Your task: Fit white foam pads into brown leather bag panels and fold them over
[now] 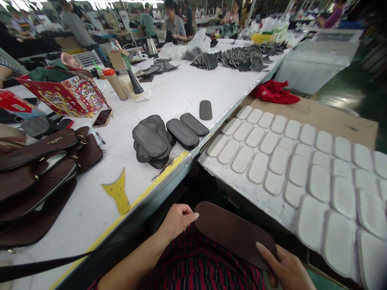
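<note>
A long dark-brown leather piece [232, 229] with rounded ends lies slanted over my lap. At its right end, my right hand [282, 264] grips it with the thumb on top and the fingers underneath. My left hand [178, 219] is closed, thumb and fingertips pinched at the left end of the piece. To the right, many off-white rounded pieces [256, 167] with grey edges are spread in overlapping rows on a board. On the white table ahead sits a pile of dark grey rounded pieces [149, 139], with a single grey piece [205, 110] farther back.
On the left are a brown leather bag [45, 161], a yellow template [118, 193], a phone [102, 117] and a red patterned box [72, 92]. An orange-capped bottle [115, 83] stands behind. A red cloth [275, 92] lies beyond the board. People work in the background.
</note>
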Motion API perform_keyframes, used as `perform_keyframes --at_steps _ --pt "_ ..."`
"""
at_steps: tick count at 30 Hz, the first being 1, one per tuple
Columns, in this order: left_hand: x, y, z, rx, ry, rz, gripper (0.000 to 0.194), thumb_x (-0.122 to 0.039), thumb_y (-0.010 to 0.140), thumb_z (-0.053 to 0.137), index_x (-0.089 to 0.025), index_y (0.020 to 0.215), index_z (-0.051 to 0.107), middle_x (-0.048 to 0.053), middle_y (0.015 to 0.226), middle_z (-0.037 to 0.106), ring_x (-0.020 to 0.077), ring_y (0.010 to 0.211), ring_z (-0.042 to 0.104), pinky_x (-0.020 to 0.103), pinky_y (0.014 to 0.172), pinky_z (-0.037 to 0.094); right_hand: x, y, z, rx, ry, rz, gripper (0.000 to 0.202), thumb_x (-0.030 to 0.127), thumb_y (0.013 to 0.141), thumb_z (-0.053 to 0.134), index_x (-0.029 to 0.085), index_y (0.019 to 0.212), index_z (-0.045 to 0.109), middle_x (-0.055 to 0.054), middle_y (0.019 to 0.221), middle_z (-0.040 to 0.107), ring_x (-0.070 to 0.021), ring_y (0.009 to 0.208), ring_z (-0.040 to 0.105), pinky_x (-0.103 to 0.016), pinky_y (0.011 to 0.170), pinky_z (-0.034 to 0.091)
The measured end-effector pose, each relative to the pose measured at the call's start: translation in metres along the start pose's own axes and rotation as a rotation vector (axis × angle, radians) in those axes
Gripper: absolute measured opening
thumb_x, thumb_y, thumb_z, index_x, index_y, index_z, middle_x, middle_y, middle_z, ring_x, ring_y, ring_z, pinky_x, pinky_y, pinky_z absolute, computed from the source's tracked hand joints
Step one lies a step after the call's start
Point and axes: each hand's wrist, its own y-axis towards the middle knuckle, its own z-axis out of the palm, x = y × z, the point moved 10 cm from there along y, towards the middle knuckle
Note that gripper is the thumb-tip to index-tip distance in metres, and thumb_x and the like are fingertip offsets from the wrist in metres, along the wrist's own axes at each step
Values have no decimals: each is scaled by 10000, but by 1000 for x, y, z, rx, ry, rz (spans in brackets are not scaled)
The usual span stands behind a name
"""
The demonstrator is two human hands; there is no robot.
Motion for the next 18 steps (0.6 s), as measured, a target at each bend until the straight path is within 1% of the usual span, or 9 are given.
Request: perform_keyframes --at_steps 6,11,14,18 --pt "-8 -3 -1 9 49 17 272 -400 691 594 -156 584 541 -68 390 423 61 369 366 197 419 263 5 -3 -4 -3 -59 17 451 625 713 451 204 554 481 40 358 430 -125 398 440 -241 478 357" --pt "-13 -4 0 21 77 27 257 -384 685 597 -152 585 550 -62 403 440 65 389 386 197 431 274 6 -5 -3 13 -79 10 446 618 727 441 201 570 467 43 363 441 -120 396 438 -242 479 351" --pt "-12 -5 1 25 73 27 258 -388 685 594 -153 590 545 -62 398 443 64 380 379 198 424 271 4 -5 -2 9 -53 9 439 611 724 454 195 587 477 50 366 424 -113 392 433 -237 476 346" --pt "-6 -4 1 20 48 -12 256 -384 688 583 -159 585 521 -68 386 436 60 351 363 195 402 265 0 -3 2 20 19 -8 429 602 712 472 188 601 480 61 383 393 -98 364 402 -228 437 323"
